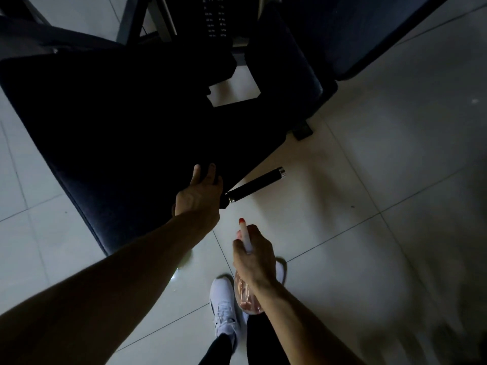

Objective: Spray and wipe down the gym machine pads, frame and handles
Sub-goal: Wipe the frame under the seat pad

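Seat pad [105, 127] of the gym machine fills the upper left of the view, a broad dark cushion almost black in the low light. The left hand [199, 196] rests on its near edge, arm stretched out, the fingers [196, 172] lying fairly straight and slightly apart on the upholstery. It is too dark to tell whether a cloth lies under them. Just right of that hand, a black handle [254, 184] with metal rings at both ends juts out from under the pad, angled up and to the right.

Below the pad's near corner, the right hand [254, 252] is curled tight round the neck of a spray bottle [246, 299]. The white head with its red tip [242, 220] points toward the pad, and the clear, pinkish body hangs below the wrist.

Beyond the pad stands a weight stack [214, 19] with faint pale numbers, flanked by grey frame bars [131, 19]. Right of the pad is a second dark cushion [287, 61]. A pale tiled floor [369, 180] lies under it all, and a white shoe [224, 304] stands on it near the bottle.
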The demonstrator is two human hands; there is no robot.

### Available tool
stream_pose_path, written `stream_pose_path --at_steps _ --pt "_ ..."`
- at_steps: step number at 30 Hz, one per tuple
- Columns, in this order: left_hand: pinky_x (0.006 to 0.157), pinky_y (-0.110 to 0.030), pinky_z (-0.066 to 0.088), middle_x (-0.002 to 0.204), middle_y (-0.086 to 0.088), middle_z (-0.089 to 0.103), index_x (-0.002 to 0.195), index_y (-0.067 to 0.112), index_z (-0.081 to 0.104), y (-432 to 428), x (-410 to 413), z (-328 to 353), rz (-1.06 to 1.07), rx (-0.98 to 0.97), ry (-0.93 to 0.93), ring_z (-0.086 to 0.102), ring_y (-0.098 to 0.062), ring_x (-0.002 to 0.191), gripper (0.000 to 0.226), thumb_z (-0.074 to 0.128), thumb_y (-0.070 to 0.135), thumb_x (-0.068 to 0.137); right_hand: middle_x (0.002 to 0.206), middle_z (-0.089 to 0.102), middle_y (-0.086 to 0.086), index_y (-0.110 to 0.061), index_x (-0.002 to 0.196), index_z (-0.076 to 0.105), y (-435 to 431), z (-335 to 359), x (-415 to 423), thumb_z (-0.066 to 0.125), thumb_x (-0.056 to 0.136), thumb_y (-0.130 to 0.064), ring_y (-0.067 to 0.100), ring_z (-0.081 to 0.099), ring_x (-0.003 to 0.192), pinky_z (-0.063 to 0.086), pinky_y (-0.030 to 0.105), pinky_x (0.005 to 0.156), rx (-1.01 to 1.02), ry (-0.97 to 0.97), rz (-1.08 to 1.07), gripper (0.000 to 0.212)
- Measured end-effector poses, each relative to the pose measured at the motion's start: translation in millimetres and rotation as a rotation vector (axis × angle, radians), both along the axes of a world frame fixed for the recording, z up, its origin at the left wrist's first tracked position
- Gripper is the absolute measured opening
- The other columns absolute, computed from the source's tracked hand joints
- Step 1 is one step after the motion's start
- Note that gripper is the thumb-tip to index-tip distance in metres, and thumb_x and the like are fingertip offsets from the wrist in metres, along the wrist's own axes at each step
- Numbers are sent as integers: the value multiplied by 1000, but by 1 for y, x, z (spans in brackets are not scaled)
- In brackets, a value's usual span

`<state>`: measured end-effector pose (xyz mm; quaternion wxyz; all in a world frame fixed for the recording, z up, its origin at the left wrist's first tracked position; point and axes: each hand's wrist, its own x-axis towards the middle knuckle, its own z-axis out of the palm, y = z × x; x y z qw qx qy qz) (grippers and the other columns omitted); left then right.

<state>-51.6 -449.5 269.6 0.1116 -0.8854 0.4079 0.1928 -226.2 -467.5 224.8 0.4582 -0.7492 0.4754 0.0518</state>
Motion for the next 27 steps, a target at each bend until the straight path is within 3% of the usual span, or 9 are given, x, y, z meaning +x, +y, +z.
stream_pose_path --at_steps 5,8,11,13,16,21,24,27 --pt "81 -40 61 167 2 9 156 25 33 -7 -2 1 4 46 -43 6 -32 157 80 73 16 87 78 67 -7 -25 112 63 -9 3 4 40 88 -53 11 70 67 63 39 67 31 -2 -124 44" --pt "84 -45 62 168 1 7 155 23 34 -8 -2 -1 8 58 -36 5 -32 156 79 73 17 86 79 69 -6 -26 98 58 -29 4 0 38 86 -61 12 70 65 64 40 65 -14 -38 -200 42" --pt "86 -49 61 167 0 7 152 21 36 -10 -3 2 32 77 -29 5 -33 156 72 70 21 89 72 69 -2 -32 85 55 -52 4 -5 49 95 -46 19 71 60 63 46 62 7 -70 -275 18" --pt "83 -44 61 159 0 22 141 23 49 -16 -5 5 68 15 -28 21 -31 150 56 70 26 89 70 68 2 -28 86 59 -71 4 -11 54 101 -34 22 71 58 63 47 62 21 -89 -360 17" --pt "75 -37 57 137 2 44 123 29 59 -23 -14 5 65 -185 -44 47 -22 127 32 65 32 93 83 67 2 -24 108 59 -91 9 -16 59 102 -27 24 73 67 64 37 63 119 -128 -347 6" --pt "79 -35 57 137 5 45 128 28 58 -26 -24 -12 2 -265 -23 47 -20 129 31 58 37 98 83 66 -6 -29 105 54 -87 2 -25 58 101 -47 16 71 69 64 36 68 19 -85 -115 19" --pt "84 -40 57 139 4 41 123 27 59 -20 -19 -18 -45 -213 -21 41 -21 133 27 54 38 100 76 68 -6 -28 97 57 -78 -4 -26 48 101 -62 14 71 61 63 35 64 -7 -63 -125 35" --pt "88 -38 55 138 4 45 124 27 59 -21 -21 -16 -56 -262 -32 45 -20 131 27 53 36 99 73 69 -4 -28 90 59 -72 -14 -29 48 100 -64 15 71 59 64 40 64 -7 -82 -193 39"
